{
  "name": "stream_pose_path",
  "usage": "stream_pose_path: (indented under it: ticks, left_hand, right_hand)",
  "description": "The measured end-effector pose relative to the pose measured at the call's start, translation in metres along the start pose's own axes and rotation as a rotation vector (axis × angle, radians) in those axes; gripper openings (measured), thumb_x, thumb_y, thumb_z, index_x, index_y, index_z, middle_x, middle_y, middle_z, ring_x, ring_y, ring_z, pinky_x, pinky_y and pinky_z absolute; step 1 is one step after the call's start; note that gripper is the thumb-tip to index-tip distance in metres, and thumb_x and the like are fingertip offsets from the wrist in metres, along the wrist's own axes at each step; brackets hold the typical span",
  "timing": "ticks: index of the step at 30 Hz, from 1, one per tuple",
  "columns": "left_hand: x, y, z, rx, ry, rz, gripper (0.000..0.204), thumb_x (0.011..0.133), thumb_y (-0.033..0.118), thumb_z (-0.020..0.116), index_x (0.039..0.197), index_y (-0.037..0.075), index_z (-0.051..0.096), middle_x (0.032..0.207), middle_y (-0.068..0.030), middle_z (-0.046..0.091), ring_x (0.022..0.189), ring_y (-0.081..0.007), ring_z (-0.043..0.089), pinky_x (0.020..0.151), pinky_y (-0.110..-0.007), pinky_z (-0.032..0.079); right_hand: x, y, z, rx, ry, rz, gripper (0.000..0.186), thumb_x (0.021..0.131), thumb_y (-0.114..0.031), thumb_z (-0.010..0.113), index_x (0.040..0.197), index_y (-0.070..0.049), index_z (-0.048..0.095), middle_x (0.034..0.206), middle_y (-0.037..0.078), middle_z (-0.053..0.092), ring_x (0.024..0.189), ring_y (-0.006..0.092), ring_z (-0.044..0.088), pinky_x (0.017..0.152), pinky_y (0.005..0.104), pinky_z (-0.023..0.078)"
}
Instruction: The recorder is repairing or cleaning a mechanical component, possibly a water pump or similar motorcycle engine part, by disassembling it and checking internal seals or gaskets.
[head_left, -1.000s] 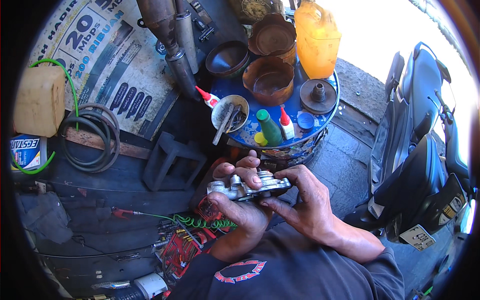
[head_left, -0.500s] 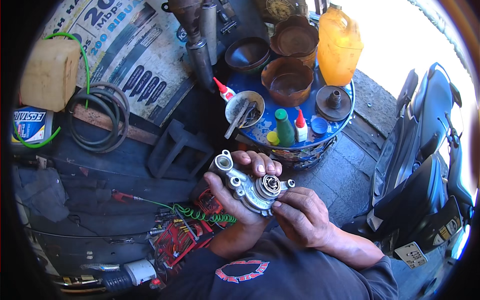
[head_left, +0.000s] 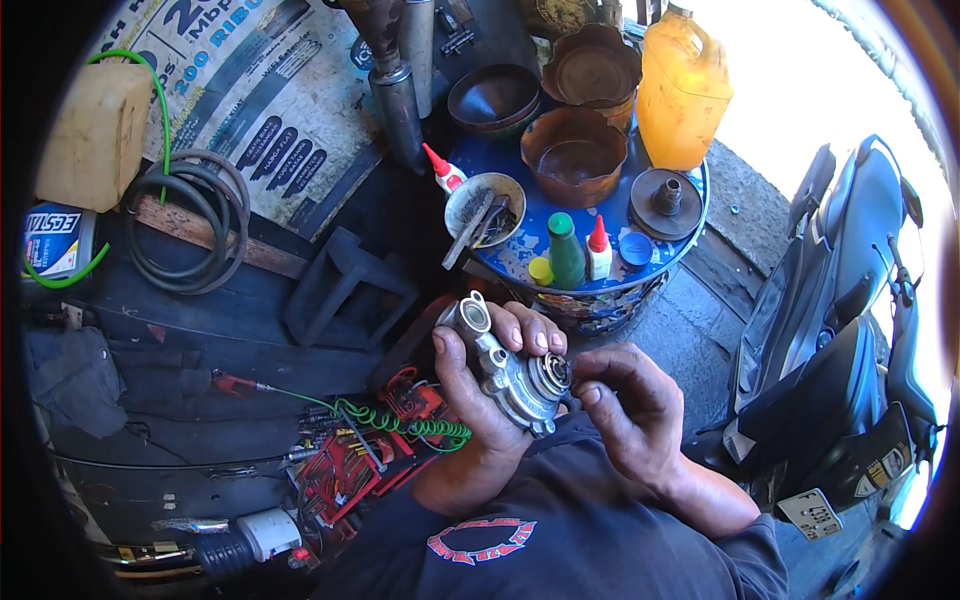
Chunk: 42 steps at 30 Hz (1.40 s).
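I have the left hand (head_left: 487, 412) curled in a grip, its thumb (head_left: 455, 372) raised on the left side and its fingers (head_left: 530, 325) bent over from the far side. The right hand (head_left: 640, 415) sits just beside it, forefinger (head_left: 608, 362) crooked above its own thumb, though I can't quite tell whether those tips meet.

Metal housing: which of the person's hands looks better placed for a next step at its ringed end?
Probably the right hand: its fingertips are at or just beside the ringed end; contact is unclear. The left hand is wrapped around the metal housing, supporting it.
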<state>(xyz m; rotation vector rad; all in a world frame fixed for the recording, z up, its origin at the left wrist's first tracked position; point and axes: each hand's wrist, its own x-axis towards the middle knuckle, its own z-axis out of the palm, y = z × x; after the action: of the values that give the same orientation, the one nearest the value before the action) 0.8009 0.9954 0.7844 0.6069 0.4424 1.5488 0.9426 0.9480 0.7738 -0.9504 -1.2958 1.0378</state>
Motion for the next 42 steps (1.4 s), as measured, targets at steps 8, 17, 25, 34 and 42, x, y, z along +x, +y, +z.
stream_pose_path:
  ticks: [8,17,25,34,42]
  left_hand:
    - [0.003,-0.005,0.004,0.124,-0.128,-0.001,0.065,0.1,0.064,0.025,0.082,0.006,0.048,0.076,-0.0107,0.053,0.075,-0.0212,0.053,0.075,-0.035,0.046]
    - [0.008,-0.011,0.012,0.19,-0.07,-0.05,0.069,0.098,0.071,0.024,0.074,0.009,0.046,0.069,-0.0082,0.051,0.068,-0.0207,0.05,0.066,-0.036,0.046]
    - [0.013,-0.016,0.01,0.168,-0.05,-0.087,0.069,0.099,0.069,0.024,0.074,0.009,0.046,0.069,-0.0094,0.051,0.068,-0.0217,0.05,0.066,-0.037,0.046]
    - [0.02,-0.017,0.005,0.104,0.012,-0.118,0.068,0.099,0.067,0.025,0.073,0.008,0.047,0.069,-0.0096,0.053,0.068,-0.0222,0.052,0.069,-0.038,0.046]
    - [0.019,-0.014,-0.011,0.046,0.122,-0.112,0.067,0.098,0.067,0.029,0.073,0.009,0.05,0.068,-0.008,0.055,0.069,-0.021,0.056,0.07,-0.037,0.047]
  right_hand:
    - [0.011,-0.003,-0.015,0.015,-0.092,0.049,0.017,0.086,0.001,0.071,0.102,0.001,0.07,0.092,0.013,0.068,0.081,0.0203,0.067,0.07,0.0306,0.054]
    - [0.016,0.0,-0.021,-0.045,-0.089,-0.036,0.017,0.084,0.002,0.073,0.101,0.001,0.07,0.089,0.013,0.068,0.08,0.021,0.068,0.067,0.0306,0.055]
    - [0.02,0.003,-0.027,-0.058,-0.112,0.009,0.017,0.085,0.0,0.072,0.101,0.0,0.069,0.09,0.013,0.068,0.081,0.0219,0.069,0.068,0.0317,0.056]
    - [0.025,0.002,-0.027,-0.032,-0.124,0.087,0.021,0.085,0.001,0.071,0.106,0.001,0.068,0.092,0.014,0.067,0.083,0.0256,0.069,0.072,0.0336,0.055]
    - [0.024,0.003,-0.024,-0.066,-0.234,0.104,0.044,0.082,-0.012,0.077,0.122,0.0,0.062,0.104,0.015,0.066,0.093,0.0257,0.067,0.079,0.0362,0.055]
